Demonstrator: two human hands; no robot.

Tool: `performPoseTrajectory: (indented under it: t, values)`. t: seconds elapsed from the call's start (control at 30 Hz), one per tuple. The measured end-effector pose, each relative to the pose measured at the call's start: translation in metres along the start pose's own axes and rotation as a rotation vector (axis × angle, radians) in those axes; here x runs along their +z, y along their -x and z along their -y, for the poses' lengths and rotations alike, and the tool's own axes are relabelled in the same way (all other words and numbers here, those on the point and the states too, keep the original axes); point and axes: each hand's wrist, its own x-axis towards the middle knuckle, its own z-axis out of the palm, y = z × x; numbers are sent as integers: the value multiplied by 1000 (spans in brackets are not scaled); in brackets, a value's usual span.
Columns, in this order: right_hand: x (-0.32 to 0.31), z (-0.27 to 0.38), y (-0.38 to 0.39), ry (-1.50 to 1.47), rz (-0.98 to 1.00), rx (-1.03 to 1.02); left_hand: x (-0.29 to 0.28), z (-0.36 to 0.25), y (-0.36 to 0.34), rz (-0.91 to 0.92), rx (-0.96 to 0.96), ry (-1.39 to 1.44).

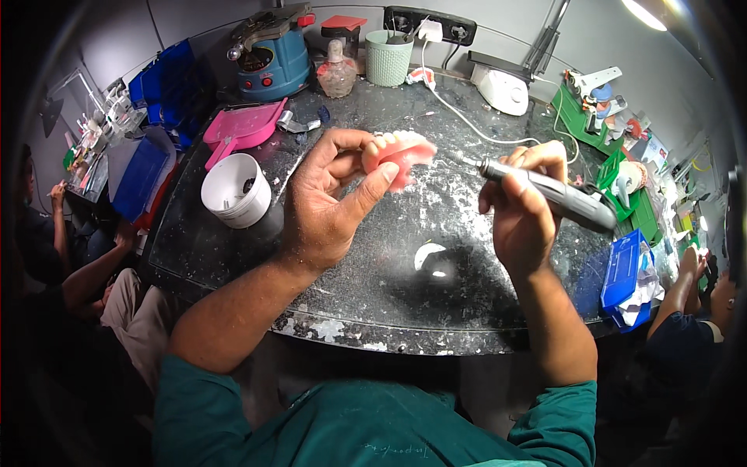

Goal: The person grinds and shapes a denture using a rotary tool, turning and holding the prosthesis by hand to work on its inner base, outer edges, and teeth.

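Observation:
My left hand (pixel 331 198) grips a pink denture (pixel 401 154) with a row of cream teeth along its upper left side. The thumb presses on the pink base while the fingers wrap behind it. In my right hand (pixel 525 202) is a grey rotary handpiece (pixel 552 191), held like a pen. Its thin bur tip (pixel 459 158) points left toward the denture, with a small gap between them. Below the hands, a white curved piece (pixel 428 254) lies on the dusty black bench (pixel 373 288).
A white tub (pixel 236 191) and pink dustpan (pixel 241 132) stand left. Behind are a blue machine (pixel 272 66), glass bottle (pixel 336 74), green basket (pixel 387 61) and white control unit (pixel 500 87). Green bins (pixel 622 187) and a blue bin (pixel 625 276) line the right. Other people sit both sides.

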Motion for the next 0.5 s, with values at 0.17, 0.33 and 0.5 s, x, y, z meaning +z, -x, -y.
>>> performPoseTrajectory:
  t: [0.17, 0.33, 0.5]
  values:
    - [-1, -9, 4, 600, 22, -348, 2, 1, -1, -26, -193, 150]
    - [9, -10, 10, 723, 50, -291, 0, 0, -4, -120, -420, 298]
    - [9, -16, 12, 628, 108, -381, 4, 2, -2, -91, -372, 239]
